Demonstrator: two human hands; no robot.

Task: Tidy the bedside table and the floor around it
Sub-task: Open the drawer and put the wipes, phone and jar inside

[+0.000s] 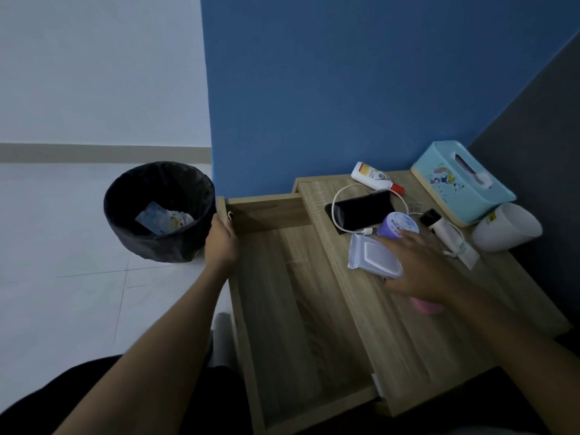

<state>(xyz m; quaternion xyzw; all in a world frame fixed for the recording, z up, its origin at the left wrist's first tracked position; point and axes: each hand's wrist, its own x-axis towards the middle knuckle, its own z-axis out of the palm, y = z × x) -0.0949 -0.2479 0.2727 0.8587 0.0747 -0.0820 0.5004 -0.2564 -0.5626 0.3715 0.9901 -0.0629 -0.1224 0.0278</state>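
As left hand grips drawer, right fingers maybe touch jar

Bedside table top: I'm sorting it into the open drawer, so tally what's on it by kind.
Bottle: 1
Tube: 1
Purple tub: 1
Phone: 1
Cable: 1
Tissue box: 1
White container: 1
Plastic pack: 1
Pink item, half hidden: 1
Total: 9

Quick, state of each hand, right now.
Left hand: grips the front edge of the open drawer.
Right hand: open, fingers stretched out over the purple jar; no grip visible.
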